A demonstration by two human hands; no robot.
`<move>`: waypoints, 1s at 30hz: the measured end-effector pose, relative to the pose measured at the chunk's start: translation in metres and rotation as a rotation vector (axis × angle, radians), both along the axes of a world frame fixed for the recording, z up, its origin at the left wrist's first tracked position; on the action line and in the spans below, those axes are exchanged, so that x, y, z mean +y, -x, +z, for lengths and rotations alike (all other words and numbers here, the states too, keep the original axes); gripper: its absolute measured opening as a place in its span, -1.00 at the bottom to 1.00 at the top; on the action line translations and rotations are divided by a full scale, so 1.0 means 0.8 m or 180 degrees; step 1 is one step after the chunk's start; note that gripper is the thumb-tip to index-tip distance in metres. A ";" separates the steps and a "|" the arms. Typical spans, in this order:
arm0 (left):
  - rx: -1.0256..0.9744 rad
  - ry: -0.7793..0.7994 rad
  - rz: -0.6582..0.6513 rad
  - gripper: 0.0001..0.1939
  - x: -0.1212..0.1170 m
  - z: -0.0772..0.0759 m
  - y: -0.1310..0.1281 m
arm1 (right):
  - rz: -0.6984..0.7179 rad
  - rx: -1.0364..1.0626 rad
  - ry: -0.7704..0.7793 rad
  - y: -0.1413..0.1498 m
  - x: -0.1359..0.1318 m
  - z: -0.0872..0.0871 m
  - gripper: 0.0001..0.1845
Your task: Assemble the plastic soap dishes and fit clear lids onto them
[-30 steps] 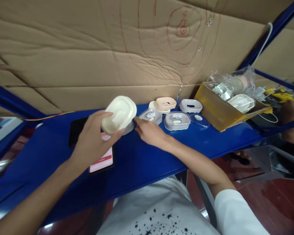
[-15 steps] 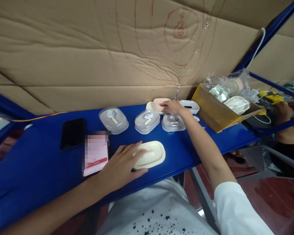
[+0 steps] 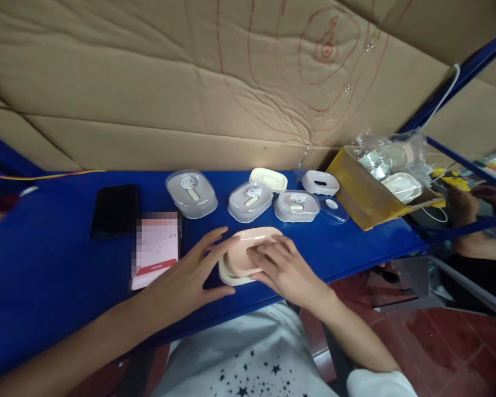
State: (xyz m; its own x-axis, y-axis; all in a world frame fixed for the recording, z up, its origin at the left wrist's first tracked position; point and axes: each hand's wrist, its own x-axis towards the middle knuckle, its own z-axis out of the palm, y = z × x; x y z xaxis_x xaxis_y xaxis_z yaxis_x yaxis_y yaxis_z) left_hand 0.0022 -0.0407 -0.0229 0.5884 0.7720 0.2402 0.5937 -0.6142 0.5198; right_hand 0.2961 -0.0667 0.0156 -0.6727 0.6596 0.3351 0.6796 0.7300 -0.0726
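A smooth peach oval plastic dish [image 3: 240, 255] with a raised rim lies over a cream oval plastic dish [image 3: 242, 281] on the blue table [image 3: 343, 248]. The left hand [image 3: 196, 275] is spread at their left end; the right hand [image 3: 287, 271] bends its fingers into the peach dish, whether pinching I cannot tell.

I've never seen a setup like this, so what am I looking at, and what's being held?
There's no machine here, just a person's bare hands, seen from a camera worn on the head, looking forward and down. The right hand holds a pink dish, its fingers inside, over a cream dish. The left hand is open by their left edge; touching or not is hard to tell. On the blue table also lie clear covers, a black phone, a lit phone and a box.
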 end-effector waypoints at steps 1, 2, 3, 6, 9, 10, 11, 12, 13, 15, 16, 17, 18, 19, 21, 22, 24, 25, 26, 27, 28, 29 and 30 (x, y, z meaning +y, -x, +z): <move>0.0095 0.0006 -0.0074 -0.10 0.000 -0.003 0.000 | 0.0021 -0.0022 0.0009 0.006 -0.003 -0.006 -0.54; 0.0173 0.0012 -0.0129 -0.13 -0.001 -0.005 0.000 | 0.0038 -0.0042 0.0004 0.012 -0.003 -0.011 -0.51; 0.0224 0.0004 -0.0167 -0.16 -0.001 -0.007 -0.001 | 0.0055 -0.0063 -0.0003 0.017 -0.003 -0.014 -0.48; 0.0278 -0.0091 -0.0198 -0.22 0.001 -0.009 -0.001 | 0.0113 -0.0108 0.0004 0.028 -0.005 -0.018 -0.48; 0.0313 -0.0207 -0.0223 -0.22 0.002 -0.007 0.001 | 0.0131 -0.0052 0.0077 0.032 -0.008 -0.018 -0.53; 0.0327 -0.0257 -0.0224 -0.23 0.002 -0.005 0.002 | 0.0208 -0.0008 0.0136 0.029 -0.007 -0.016 -0.53; 0.0350 -0.0320 -0.0227 -0.25 0.002 -0.003 0.002 | 0.0319 0.0055 0.0219 0.024 -0.004 -0.013 -0.51; 0.0385 -0.0389 -0.0242 -0.27 0.002 -0.001 0.002 | 0.0409 0.0148 0.0289 0.013 0.002 -0.009 -0.50; 0.0426 -0.0460 -0.0257 -0.29 0.002 0.001 0.002 | 0.0406 0.0275 0.0304 -0.002 0.011 -0.005 -0.49; 0.0496 -0.0600 -0.0285 -0.32 0.001 0.005 0.002 | -0.0031 0.0605 0.0126 -0.049 0.033 0.000 -0.50; 0.0514 -0.0662 -0.0297 -0.33 0.001 0.007 0.001 | -0.0530 0.0738 -0.0114 -0.078 0.045 0.000 -0.52; 0.0515 -0.0716 -0.0308 -0.34 0.001 0.009 0.000 | -0.1041 0.0835 -0.0306 -0.110 0.055 -0.002 -0.52; 0.0506 -0.0754 -0.0312 -0.34 0.001 0.011 0.000 | -0.1514 0.0873 -0.0396 -0.142 0.064 -0.007 -0.51; 0.0496 -0.0768 -0.0313 -0.34 0.002 0.013 -0.001 | -0.1895 0.0851 -0.0398 -0.171 0.070 -0.013 -0.48; 0.0473 -0.0711 -0.0297 -0.37 0.002 0.016 -0.004 | -0.2267 0.0612 -0.0189 -0.220 0.072 -0.030 -0.41; 0.0454 -0.0645 -0.0292 -0.39 0.002 0.018 -0.005 | -0.2337 0.0561 -0.0121 -0.237 0.068 -0.039 -0.38; 0.0399 -0.0457 -0.0321 -0.43 0.001 0.022 -0.007 | -0.2360 0.0611 -0.0076 -0.257 0.051 -0.052 -0.32; 0.0373 -0.0340 -0.0358 -0.43 0.001 0.023 -0.008 | -0.2338 0.0708 -0.0070 -0.262 0.039 -0.055 -0.30; 0.0352 -0.0216 -0.0401 -0.42 0.000 0.024 -0.008 | -0.2309 0.0810 -0.0051 -0.263 0.026 -0.056 -0.29; 0.0324 -0.0105 -0.0434 -0.39 0.000 0.024 -0.008 | -0.2269 0.0898 0.0003 -0.262 0.012 -0.055 -0.29; 0.0283 -0.0016 -0.0444 -0.35 -0.001 0.024 -0.009 | -0.2214 0.0977 0.0089 -0.258 -0.002 -0.051 -0.31; 0.0239 0.0063 -0.0430 -0.31 -0.001 0.023 -0.009 | -0.2146 0.1057 0.0190 -0.252 -0.016 -0.046 -0.34; 0.0195 0.0130 -0.0403 -0.27 -0.002 0.022 -0.009 | -0.2060 0.1149 0.0285 -0.244 -0.030 -0.040 -0.39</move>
